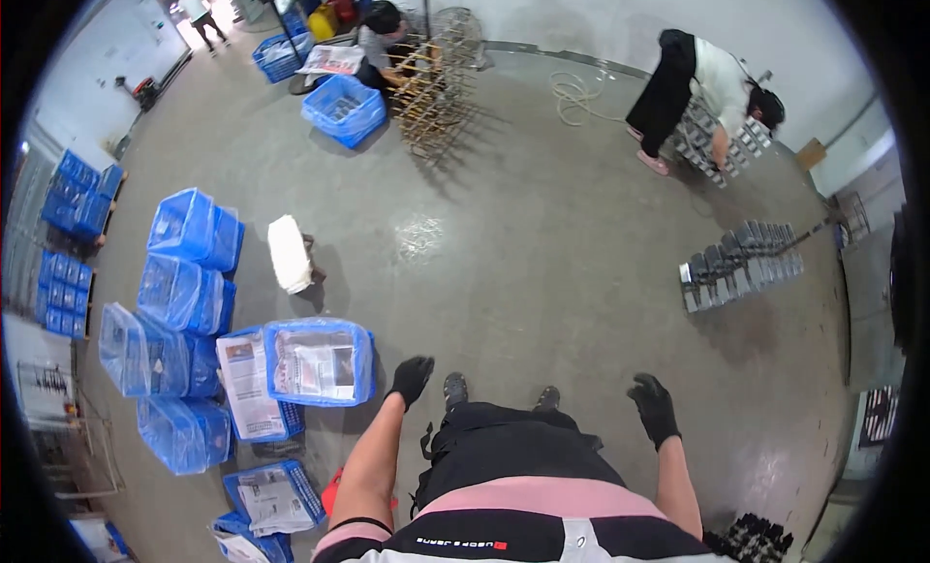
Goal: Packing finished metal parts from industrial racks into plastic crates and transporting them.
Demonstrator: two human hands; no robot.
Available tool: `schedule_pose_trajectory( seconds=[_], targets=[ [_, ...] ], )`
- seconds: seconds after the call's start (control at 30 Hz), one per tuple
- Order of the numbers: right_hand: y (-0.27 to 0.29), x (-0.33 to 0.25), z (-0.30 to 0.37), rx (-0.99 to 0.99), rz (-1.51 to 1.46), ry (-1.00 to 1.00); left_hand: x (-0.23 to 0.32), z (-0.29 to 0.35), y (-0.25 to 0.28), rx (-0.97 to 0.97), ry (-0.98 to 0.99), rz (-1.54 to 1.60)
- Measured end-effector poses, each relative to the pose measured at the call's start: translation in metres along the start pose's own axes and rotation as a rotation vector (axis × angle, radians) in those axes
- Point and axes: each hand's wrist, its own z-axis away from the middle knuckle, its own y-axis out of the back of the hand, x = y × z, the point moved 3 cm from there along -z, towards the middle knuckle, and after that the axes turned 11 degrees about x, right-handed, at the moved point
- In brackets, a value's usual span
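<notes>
My left hand (413, 381), in a black glove, hangs with nothing seen in it and its fingers loosely stretched. Nearest to it is a blue basket (369, 369) lined with clear plastic, with newspaper inside; a gap separates the two. My right hand (656, 410), gloved in black too, is held out over the floor on the other side of my body. Its fingers are spread and it touches nothing. Beside the lined basket, another blue basket (294, 422) has newspaper (244, 389) over it.
Plastic-lined blue baskets (179, 292) stand in stacks at left, near a stool with a white cover (289, 253). A rack of grey metal parts (741, 263) stands at right. Behind, one person (712, 88) bends over a similar rack; another (383, 40) crouches by a brown pronged rack (426, 98).
</notes>
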Motion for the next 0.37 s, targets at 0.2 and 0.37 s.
schedule_pose_trajectory(
  seconds=[0.2,0.37],
  targets=[
    [-0.045,0.026,-0.013,-0.505,0.289,-0.051,-0.063,0.174,-0.05,-0.569,0.087,-0.519],
    [-0.073,0.027,-0.048,-0.504,0.396,0.08,-0.053,0.232,-0.074,-0.856,0.245,-0.519]
  ],
)
